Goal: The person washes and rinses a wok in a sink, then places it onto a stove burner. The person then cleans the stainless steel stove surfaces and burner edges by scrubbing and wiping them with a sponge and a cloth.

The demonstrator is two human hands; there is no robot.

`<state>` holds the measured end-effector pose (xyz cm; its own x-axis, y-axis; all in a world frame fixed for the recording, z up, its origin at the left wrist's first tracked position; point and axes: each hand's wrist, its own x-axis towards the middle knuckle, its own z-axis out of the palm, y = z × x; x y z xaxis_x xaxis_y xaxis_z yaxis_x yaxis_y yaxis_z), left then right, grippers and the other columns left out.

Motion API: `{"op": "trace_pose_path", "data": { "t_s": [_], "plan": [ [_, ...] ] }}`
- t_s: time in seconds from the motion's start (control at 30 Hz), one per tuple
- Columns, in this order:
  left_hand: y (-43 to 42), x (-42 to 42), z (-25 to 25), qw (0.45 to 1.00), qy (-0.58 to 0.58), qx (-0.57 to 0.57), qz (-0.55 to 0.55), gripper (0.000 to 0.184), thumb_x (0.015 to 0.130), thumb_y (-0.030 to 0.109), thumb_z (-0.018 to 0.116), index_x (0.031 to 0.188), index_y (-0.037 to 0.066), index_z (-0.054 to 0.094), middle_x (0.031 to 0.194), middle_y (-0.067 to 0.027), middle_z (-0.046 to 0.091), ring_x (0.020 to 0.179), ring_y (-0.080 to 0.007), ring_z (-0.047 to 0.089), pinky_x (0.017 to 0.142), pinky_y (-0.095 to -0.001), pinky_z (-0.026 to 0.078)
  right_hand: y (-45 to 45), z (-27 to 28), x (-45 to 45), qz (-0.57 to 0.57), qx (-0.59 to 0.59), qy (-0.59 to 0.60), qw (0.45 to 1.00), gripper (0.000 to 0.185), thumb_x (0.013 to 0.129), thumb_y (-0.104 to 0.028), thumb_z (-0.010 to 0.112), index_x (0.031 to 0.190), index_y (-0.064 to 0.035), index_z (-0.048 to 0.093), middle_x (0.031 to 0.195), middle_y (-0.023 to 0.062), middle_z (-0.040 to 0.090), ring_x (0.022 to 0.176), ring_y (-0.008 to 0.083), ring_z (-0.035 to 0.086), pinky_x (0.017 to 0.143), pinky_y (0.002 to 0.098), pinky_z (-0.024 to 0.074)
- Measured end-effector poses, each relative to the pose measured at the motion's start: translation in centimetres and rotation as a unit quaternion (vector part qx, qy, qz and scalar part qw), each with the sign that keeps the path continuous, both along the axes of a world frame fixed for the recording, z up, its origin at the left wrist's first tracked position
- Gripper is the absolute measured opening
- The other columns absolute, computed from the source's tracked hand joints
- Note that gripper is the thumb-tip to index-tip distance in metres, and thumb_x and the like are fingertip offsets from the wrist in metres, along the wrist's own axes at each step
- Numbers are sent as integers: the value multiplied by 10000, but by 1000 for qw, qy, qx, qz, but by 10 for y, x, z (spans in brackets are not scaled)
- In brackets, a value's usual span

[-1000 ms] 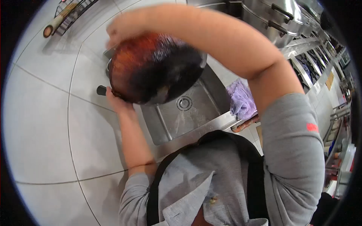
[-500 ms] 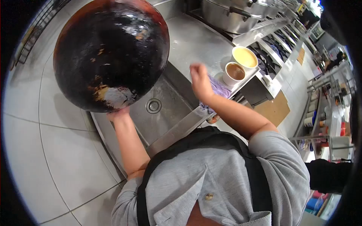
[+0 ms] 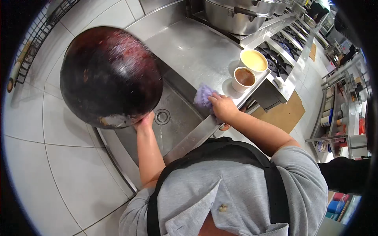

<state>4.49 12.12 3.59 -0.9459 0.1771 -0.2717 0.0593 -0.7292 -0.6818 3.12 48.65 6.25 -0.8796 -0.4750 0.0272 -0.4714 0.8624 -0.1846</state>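
Observation:
A large dark wok with a reddish sheen and a pale worn patch is raised over the left part of the sink, tilted with its rounded side in view. My left hand grips it at the lower edge; the wok hides most of the fingers. At the sink's right rim, my right hand is closed on a crumpled purple cloth. Just beyond that hand stand a white cup of brown liquid and a white cup of yellow liquid.
A steel counter adjoins the sink. Behind it is a big lidded metal pot, and gas burners run off to the right. A wire rack hangs at the left wall. Loaded shelves stand far right.
My right hand, empty and raised before, has come down and taken hold of the purple cloth. The wok has moved lower and turned, showing less of its worn patch.

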Motion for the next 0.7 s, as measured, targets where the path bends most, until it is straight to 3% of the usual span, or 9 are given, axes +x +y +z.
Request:
{"op": "trace_pose_path", "data": {
  "t_s": [0.03, 0.13, 0.17, 0.27, 0.3, 0.37, 0.47, 0.5, 0.7],
  "plan": [
    [2, -1, -5, 998, -30, -52, 23, 283, 809, 166, 530, 1047, 48, 626, 1117, -115, 608, 1070, -306, 551, 945, -482, 405, -5, 3, -9, -8, -56, -1, 998, 297, 806, -85, 455, 1083, -46, 555, 1019, 226, 596, 861, 349, 613, 752, 429, 498],
    [-2, -1, -15, 994, -59, -74, 48, 279, 815, 170, 528, 1044, 45, 627, 1114, -112, 608, 1069, -302, 550, 946, -483, 401, -16, 41, -35, -94, -119, 1, 988, 258, 805, -65, 453, 1041, -26, 551, 935, 231, 605, 806, 371, 611, 725, 443, 500],
    [-4, 1, -19, 994, -69, -73, 53, 278, 817, 171, 527, 1043, 44, 627, 1113, -111, 608, 1068, -301, 549, 946, -483, 400, -19, 50, -41, -92, -161, 92, 978, 224, 811, -66, 459, 1013, -25, 546, 922, 229, 604, 757, 394, 607, 674, 458, 504],
    [-12, 9, -32, 991, -90, -70, 75, 275, 823, 175, 525, 1039, 40, 628, 1109, -108, 607, 1067, -298, 548, 947, -485, 396, -24, 49, -63, -127, -51, 147, 980, 451, 858, -219, 489, 1271, -56, 409, 1229, 271, 463, 1114, 440, 472, 856, 484, 454],
    [-14, 12, -38, 989, -97, -72, 83, 274, 825, 176, 524, 1038, 39, 628, 1108, -107, 607, 1066, -296, 548, 947, -485, 395, -35, 50, -57, -126, -52, 145, 980, 451, 858, -219, 489, 1271, -56, 409, 1229, 271, 463, 1114, 440, 472, 856, 484, 454],
    [-17, 16, -49, 988, -110, -60, 92, 272, 829, 179, 523, 1035, 37, 628, 1105, -105, 606, 1066, -294, 547, 947, -486, 392, -59, 54, -38, -208, 46, -25, 977, 653, 868, -448, 471, 1402, -131, 269, 1424, 270, 218, 1288, 513, 198, 986, 610, 271],
    [-12, 26, -41, 985, -149, 16, 81, 249, 800, 149, 549, 997, 26, 640, 1049, -106, 622, 1022, -279, 568, 920, -455, 413, -63, 6, -74, -230, 53, -9, 972, 786, 825, -627, 417, 1436, -181, 204, 1470, 257, 90, 1309, 543, 70, 992, 686, 103],
    [-13, 21, -44, 983, -142, -90, 71, 209, 790, 134, 562, 951, 22, 633, 994, -114, 623, 980, -277, 578, 889, -440, 427, -68, 6, -89, -266, 24, 0, 964, 777, 825, -625, 410, 1434, -187, 208, 1467, 255, 109, 1316, 526, 85, 1018, 659, 64],
    [-12, 23, -68, 964, -140, -223, 28, 192, 791, 148, 559, 922, 23, 624, 977, -104, 619, 949, -265, 581, 866, -438, 434, -47, -21, -225, -523, -58, 84, 846, 758, 819, -566, 445, 1432, -177, 228, 1476, 230, 124, 1342, 470, 82, 1035, 637, 47]
  ]
}}
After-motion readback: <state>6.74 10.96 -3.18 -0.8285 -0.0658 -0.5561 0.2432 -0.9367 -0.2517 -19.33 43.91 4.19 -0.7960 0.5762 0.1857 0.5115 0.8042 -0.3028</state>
